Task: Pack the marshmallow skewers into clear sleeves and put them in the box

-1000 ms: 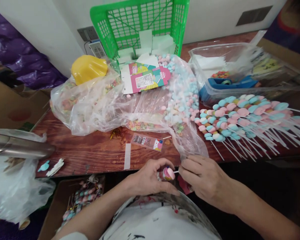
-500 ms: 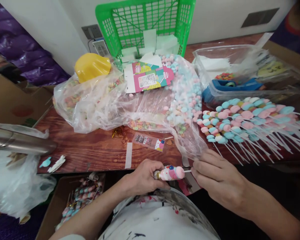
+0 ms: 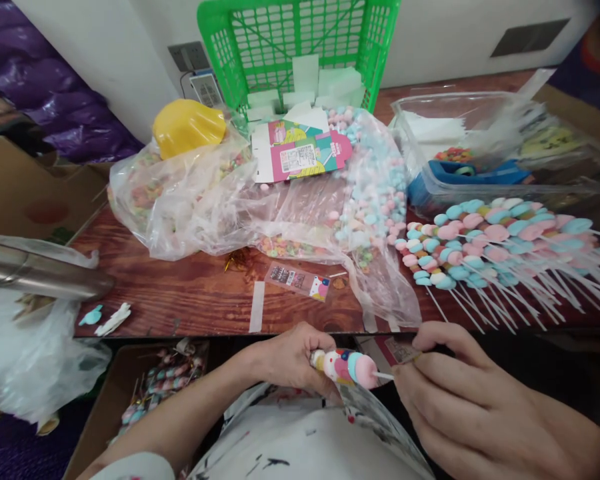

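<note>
My left hand (image 3: pixel 289 357) is closed round the upper end of a candy skewer (image 3: pixel 347 367) of pink, blue and white pieces, held level just below the table's front edge. My right hand (image 3: pixel 445 393) pinches the white stick that pokes out of the skewer's pink end, and a small printed sticker (image 3: pixel 399 349) sits under its thumb. A pile of finished skewers (image 3: pixel 485 240) with white sticks lies on the table to the right. A clear bag of pink and blue candy pieces (image 3: pixel 370 193) lies in the middle.
A green basket (image 3: pixel 300 47) stands at the back, with a clear tub (image 3: pixel 485 147) at right. A yellow scoop (image 3: pixel 187 127) and a bag of cereal rings (image 3: pixel 155 200) lie left. A cardboard box of wrapped skewers (image 3: pixel 155 393) sits below the wooden table (image 3: pixel 200 300). A metal cylinder (image 3: pixel 35 277) juts in from the left.
The skewer has turned out level from my left hand and come down toward my lap. My right hand drew back to the right along the stick and now holds a sticker.
</note>
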The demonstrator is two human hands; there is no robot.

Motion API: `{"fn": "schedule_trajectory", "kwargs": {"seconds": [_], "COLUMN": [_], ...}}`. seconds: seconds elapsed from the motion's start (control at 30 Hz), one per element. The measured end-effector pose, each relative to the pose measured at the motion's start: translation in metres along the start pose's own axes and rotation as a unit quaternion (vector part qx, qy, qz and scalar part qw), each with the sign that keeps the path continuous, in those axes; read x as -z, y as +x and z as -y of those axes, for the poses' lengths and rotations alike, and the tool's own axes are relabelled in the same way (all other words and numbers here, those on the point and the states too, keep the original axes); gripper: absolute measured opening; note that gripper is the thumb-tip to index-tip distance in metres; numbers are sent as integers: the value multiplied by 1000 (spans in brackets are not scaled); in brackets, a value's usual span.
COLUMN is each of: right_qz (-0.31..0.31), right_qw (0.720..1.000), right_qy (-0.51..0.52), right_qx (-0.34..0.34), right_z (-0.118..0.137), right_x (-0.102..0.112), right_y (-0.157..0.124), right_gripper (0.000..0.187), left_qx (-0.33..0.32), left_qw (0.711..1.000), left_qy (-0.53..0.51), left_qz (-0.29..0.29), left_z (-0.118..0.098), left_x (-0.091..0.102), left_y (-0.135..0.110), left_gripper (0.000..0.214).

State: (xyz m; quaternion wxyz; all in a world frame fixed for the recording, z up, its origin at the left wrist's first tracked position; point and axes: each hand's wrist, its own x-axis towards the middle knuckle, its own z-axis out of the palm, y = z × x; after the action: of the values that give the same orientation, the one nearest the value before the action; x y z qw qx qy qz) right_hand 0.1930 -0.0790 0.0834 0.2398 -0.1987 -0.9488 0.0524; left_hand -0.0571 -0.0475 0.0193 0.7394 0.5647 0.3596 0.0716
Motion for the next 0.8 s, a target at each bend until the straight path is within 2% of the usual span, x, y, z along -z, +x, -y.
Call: {"fn": "schedule_trajectory", "kwargs": {"seconds": [0.1, 0.23, 0.33, 0.43, 0.5, 0.57, 0.67, 0.8], "right_qz": [31, 43, 44, 24, 12, 19, 56, 68], "right_qw": [999, 998, 999, 995, 994, 995, 996, 995], "right_qy": [7, 11, 1, -3, 21, 41, 43, 61], "right_qx": [43, 51, -13, -94, -108, -91, -47, -45], "right_z": [-4, -6, -5, -3, -1, -1, -5, -14], "right_x": [-3, -14, -23, -33, -39, -42, -38, -31], "right_y": [6, 15, 16, 14, 15, 17, 21, 26], "right_gripper": [25, 26, 27, 30, 30, 27, 24, 26], "left_qx": [-11, -24, -30, -60, -86, -99, -84, -65], "left_qw": [999, 999, 997, 975, 959, 957, 966, 982], "left_qy": [-2, 8, 59, 172, 228, 245, 234, 176], "left_qz": [35, 26, -40, -130, -145, -123, -70, -25], "left_z": [-5, -3, -1, 0, 1, 2, 0, -4], "left_x": [-3, -4, -3, -4, -7, -10, -11, -9], "left_y": [0, 3, 4, 6, 8, 10, 11, 9], "left_gripper": [44, 44, 37, 27, 23, 22, 26, 35]}}
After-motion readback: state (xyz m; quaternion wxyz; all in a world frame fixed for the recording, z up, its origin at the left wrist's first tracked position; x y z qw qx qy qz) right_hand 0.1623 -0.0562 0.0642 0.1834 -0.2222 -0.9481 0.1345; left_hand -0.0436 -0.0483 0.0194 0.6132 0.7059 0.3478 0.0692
